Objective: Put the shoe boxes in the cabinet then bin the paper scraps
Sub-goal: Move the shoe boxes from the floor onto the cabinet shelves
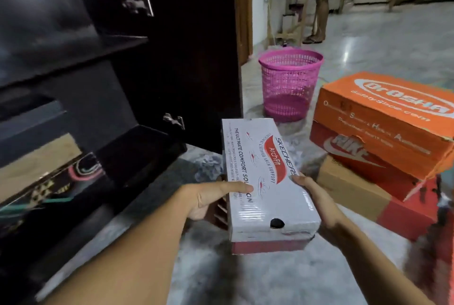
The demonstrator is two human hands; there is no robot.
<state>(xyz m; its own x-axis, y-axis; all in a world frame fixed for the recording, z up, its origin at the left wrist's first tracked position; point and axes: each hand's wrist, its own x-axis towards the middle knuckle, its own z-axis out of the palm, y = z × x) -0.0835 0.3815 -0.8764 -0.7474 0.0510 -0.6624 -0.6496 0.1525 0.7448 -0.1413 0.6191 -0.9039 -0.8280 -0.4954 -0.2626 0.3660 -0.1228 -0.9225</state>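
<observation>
I hold a white Skechers shoe box (265, 181) with a red base above the floor, in front of the dark cabinet (98, 83). My left hand (211, 199) grips its left side, thumb lying on the lid. My right hand (317, 204) grips its right side. To the right a stack of shoe boxes stands on the floor: an orange Dr.Osha box (388, 117) on top, a red Nike box (356, 154) under it, and a brown and red box (363, 194) at the bottom. Crumpled paper scraps (294, 152) lie on the floor beyond the held box.
The cabinet stands open at the left, its door (184, 34) swung out, with a patterned box (49, 181) on a lower shelf. A pink mesh bin (290, 83) stands on the marble floor behind. A person (321, 2) stands far back by a wooden rack.
</observation>
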